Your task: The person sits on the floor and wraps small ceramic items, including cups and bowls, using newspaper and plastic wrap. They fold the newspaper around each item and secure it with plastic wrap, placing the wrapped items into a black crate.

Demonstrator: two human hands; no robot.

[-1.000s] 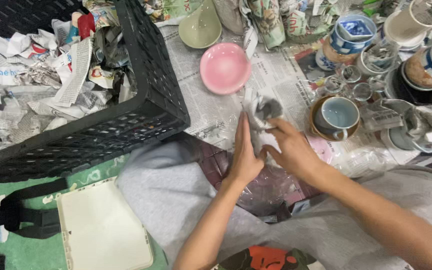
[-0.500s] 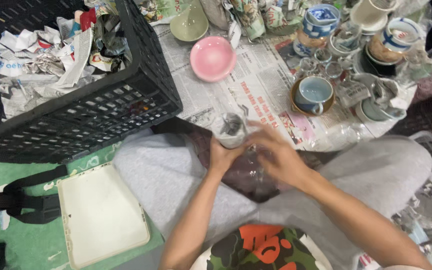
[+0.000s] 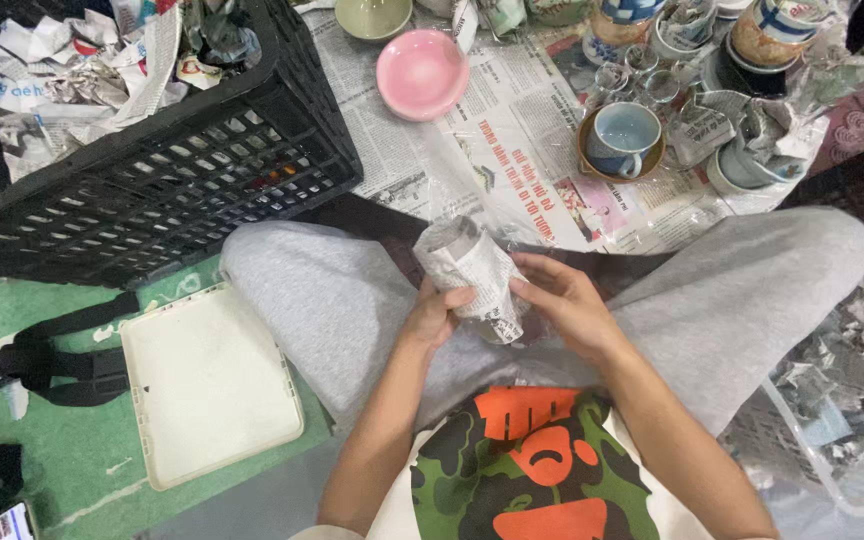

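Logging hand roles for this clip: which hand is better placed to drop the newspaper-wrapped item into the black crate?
Left, probably. The left hand grips the newspaper-wrapped bundle on the side facing the black plastic crate; the right hand sits on the far side.

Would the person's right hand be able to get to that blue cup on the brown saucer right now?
Probably yes, once freed. The right hand and left hand both hold a newspaper-wrapped bundle. The blue cup sits ahead on the newspaper sheet, nothing between.
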